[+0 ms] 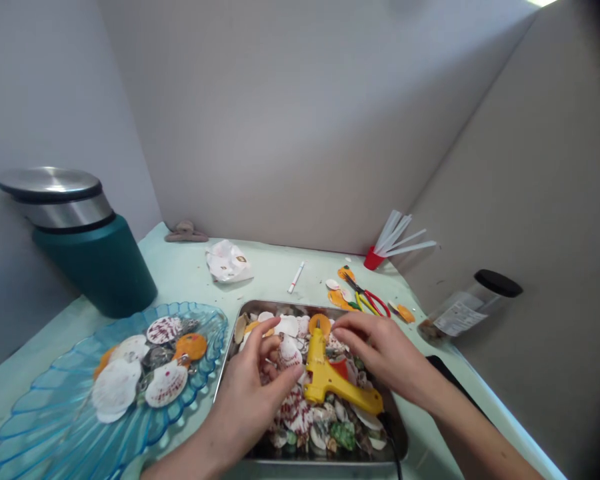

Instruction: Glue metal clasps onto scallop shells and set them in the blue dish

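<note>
My left hand [250,390] is over the left part of a metal tray [240,453], its thumb and curled fingers around a white-and-purple scallop shell [290,353]. Over the tray's right side, my right hand [373,343] has fingertips and thumb drawn together. Whatever lies between them is too small or hidden to make out. A yellow glue gun [325,377] lies on the shells between both hands, nozzle pointing away from me. Shells of many kinds fill the tray, with a green stone-like piece [343,435] near the front.
Left is a blue scalloped dish [45,413] of shells, with a teal bottle [95,267] behind. Farther back are a crumpled wrapper [227,261], a white pen-like stick [296,277], pliers [365,295] and a red cup [374,259] of glue sticks. A clear jar [465,307] stands right.
</note>
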The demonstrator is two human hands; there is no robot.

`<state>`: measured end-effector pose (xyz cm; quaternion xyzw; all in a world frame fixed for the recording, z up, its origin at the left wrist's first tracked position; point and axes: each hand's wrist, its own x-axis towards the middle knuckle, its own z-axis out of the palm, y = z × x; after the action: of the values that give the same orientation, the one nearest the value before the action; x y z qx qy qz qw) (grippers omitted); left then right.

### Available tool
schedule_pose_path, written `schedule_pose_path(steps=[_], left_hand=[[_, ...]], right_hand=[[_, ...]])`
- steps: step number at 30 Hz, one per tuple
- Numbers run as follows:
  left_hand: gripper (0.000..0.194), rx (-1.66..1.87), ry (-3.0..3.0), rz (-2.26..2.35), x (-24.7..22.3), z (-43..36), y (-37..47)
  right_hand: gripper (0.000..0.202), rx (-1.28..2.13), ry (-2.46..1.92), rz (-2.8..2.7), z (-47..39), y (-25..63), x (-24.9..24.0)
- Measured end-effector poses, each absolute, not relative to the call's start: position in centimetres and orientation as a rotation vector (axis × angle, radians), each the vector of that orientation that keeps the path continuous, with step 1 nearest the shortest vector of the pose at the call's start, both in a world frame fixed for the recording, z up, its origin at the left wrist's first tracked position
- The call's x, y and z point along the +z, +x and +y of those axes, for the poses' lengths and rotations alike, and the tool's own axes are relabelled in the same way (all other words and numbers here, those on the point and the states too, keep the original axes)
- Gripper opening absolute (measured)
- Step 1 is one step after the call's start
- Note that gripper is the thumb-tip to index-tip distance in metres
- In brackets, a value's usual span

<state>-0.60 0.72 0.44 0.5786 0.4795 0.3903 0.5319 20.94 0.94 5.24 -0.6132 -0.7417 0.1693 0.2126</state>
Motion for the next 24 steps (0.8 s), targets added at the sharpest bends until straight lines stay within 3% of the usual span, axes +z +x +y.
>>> schedule_pose_path(steps=[6,13,17,24], left_hand=[[0.061,1.008,1.633,1.186,0.6,-0.1,-1.0],[0.062,1.016,1.663,1.233,0.4,0.1,-1.0],[0.062,0.926,1.660,1.240,0.5,0.4,-0.7],[0.048,0.985,1.508,1.126,0.7,0.6,-0.9]], right_hand=[[0.012,0.647,-1.469,-2.005,-1.0,17.0,5.0],[0.022,0.780,-1.377,-2.009,-1.3,16.7,4.8],[0.014,0.754,-1.446,-2.026,-1.0,16.5,4.3],[0.025,0.698,-1.484,-2.050,-0.6,16.4,2.8]])
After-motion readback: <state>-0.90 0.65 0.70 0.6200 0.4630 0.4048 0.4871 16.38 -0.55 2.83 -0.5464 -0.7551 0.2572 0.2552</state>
